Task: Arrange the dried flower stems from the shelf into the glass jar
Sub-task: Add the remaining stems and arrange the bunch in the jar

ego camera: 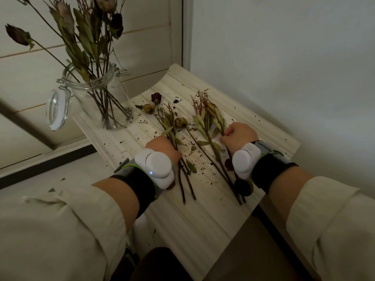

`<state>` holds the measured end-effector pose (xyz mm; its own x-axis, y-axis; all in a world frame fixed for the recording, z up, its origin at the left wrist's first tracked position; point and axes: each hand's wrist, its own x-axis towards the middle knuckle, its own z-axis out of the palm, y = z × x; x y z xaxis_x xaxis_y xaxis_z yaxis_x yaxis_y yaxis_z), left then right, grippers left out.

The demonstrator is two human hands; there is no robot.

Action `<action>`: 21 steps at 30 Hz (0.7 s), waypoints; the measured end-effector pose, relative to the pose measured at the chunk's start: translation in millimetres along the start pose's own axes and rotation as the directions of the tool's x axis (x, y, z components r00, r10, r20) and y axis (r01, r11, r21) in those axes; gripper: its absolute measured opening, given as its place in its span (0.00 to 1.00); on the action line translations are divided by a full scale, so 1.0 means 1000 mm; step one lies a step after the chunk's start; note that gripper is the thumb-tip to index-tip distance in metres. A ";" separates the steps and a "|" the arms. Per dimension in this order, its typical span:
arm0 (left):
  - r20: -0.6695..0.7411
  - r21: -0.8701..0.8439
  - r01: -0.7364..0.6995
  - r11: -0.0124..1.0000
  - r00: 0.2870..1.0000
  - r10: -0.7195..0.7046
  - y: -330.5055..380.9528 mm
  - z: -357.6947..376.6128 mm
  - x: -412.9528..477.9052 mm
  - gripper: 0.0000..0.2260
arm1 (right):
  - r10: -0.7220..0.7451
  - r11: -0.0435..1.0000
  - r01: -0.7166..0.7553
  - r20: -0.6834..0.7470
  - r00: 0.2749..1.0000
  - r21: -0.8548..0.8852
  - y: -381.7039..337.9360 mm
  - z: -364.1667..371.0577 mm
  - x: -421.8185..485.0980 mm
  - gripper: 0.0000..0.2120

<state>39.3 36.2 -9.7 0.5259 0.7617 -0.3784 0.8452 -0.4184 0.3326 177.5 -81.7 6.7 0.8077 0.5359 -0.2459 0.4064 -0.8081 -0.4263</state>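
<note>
Clear glossy glass jar [101, 102] w/ wire clasp; pale matt ridged wood shelf [203, 220]; brittle dry stems [205, 151].

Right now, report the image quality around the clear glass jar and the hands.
Head view: dim, flat light; wide-angle bending curves the pale wooden shelf; the clear glass jar is slightly soft; its hanging lid is blurred; both hands are fairly sharp.

The mouth of the glass jar [97, 86] is crowded with stems, and loose stems [182, 142] cover the shelf [263, 130] beside it.
</note>
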 end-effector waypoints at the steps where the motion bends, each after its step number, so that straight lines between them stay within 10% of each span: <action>1: 0.000 0.003 -0.002 1.000 1.000 0.002 0.000 0.000 0.000 0.07 | 0.002 1.000 -0.002 0.005 1.000 -0.005 -0.001 -0.001 0.000 0.10; 21: -0.040 -0.195 -0.151 0.969 0.988 0.146 0.016 -0.018 -0.026 0.05 | -0.088 0.989 0.113 -0.230 0.969 0.096 -0.019 -0.038 -0.009 0.08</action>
<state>37.4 18.4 20.7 0.6393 0.7119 -0.2905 0.7212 -0.4242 0.5476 179.3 -80.7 50.3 0.8454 0.5342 -0.0004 0.4519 -0.7156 -0.5327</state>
